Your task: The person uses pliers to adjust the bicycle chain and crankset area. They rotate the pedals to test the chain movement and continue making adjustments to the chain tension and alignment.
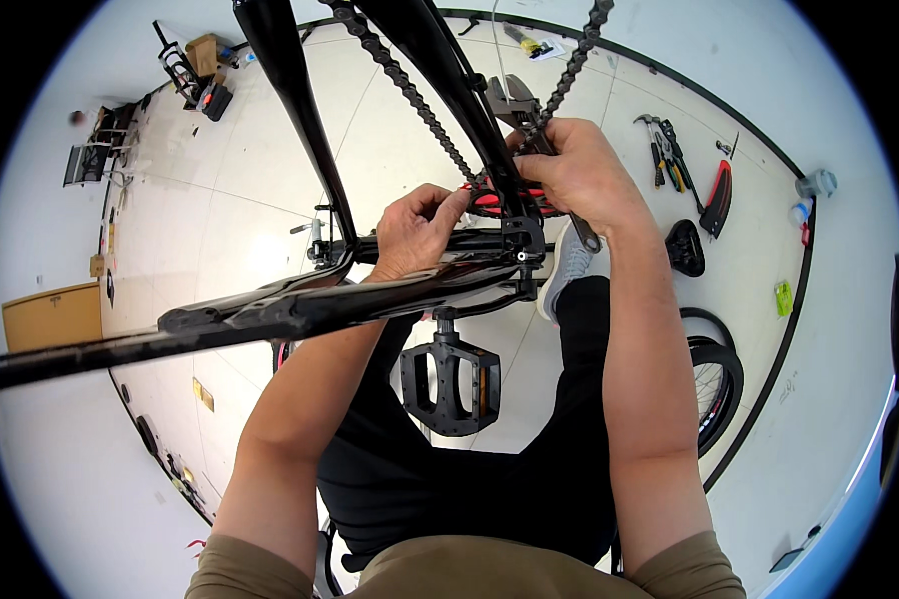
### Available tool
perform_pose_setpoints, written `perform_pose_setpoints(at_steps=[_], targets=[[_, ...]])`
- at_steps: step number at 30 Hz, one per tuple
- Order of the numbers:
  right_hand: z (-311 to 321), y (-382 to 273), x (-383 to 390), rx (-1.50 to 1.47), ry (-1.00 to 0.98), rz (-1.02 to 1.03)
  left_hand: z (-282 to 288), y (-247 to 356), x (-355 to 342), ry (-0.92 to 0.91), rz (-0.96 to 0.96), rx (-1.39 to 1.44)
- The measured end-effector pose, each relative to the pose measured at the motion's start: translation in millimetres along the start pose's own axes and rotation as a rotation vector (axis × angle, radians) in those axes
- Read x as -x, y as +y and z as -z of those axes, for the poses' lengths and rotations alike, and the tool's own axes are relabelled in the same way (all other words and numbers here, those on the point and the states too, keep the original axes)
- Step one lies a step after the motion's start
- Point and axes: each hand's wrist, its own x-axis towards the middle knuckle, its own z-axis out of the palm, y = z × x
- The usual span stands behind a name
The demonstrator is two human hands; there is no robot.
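Observation:
A black bicycle frame (335, 311) stretches across the view in front of me. My right hand (581, 172) is closed round a dark adjustable wrench (587, 238), whose jaws stick out past the fingers beside the bike chain (566, 85). The chain hangs in two runs from above toward a red-edged round part (486, 203) by the frame tubes. My left hand (420, 232) reaches under the tube, its thumb and fingers pinched at the edge of that red part. What lies between those fingertips is hidden. A black pedal (450, 381) hangs below the frame, over my lap.
On the floor to the right lie a hammer (653, 140), pliers (674, 170), a red and black fender-like piece (716, 200), a black saddle (685, 248) and wheels (714, 389). A cardboard box (52, 317) stands far left. My shoe (569, 268) is beneath the frame.

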Motion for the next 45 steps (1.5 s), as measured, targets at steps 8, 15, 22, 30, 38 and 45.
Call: perform_pose_setpoints(at_steps=[8,15,22,30,38,45], targets=[[2.6,5.5,-0.2,-0.052,-0.014,-0.004,-3.8,-3.1,-1.2,0.034,-0.007,0.048],[1.3,3.5,-0.6,-0.049,0.007,0.045,-4.6,0.5,-1.6,0.032,0.024,0.061],[3.6,-0.4,4.7,-0.042,0.01,0.028,-5.1,-1.6,-3.7,0.059,0.006,0.069],[6.3,8.2,-0.7,-0.011,0.054,0.12,-6.3,-6.7,-5.6,0.065,0.006,0.096],[32.7,13.3,9.3,-0.083,0.042,0.132,-11.0,-17.0,-10.9,0.108,-0.091,0.147],[54.8,35.5,8.3,-0.275,0.152,0.125,-11.0,-12.3,-8.0,0.09,-0.105,0.145]])
